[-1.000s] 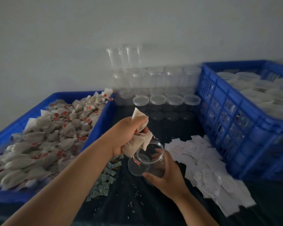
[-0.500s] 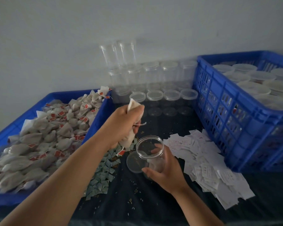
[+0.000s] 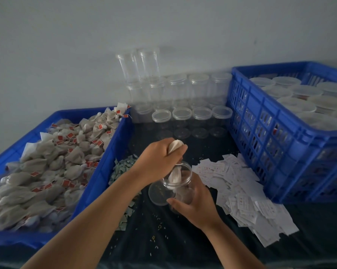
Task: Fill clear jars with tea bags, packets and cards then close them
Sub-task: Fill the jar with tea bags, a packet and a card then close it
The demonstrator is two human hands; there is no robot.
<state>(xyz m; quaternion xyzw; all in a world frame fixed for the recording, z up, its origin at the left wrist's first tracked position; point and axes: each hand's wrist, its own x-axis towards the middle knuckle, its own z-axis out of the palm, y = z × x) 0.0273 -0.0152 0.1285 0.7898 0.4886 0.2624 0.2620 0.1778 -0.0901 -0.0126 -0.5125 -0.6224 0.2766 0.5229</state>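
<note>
Clear plastic jar [image 3: 180,183], tilted near centre, gripped in the right hand [image 3: 194,203]; the left hand [image 3: 160,160] is fisted round a bunch of tea bags [image 3: 175,174], stuffing them through the mouth. Best push straight down, jar held firm.

Blue crates [image 3: 109,164], clear jar [image 3: 180,178], off-white tea bags [image 3: 53,164] with red tags, white cards [image 3: 239,193].
</note>
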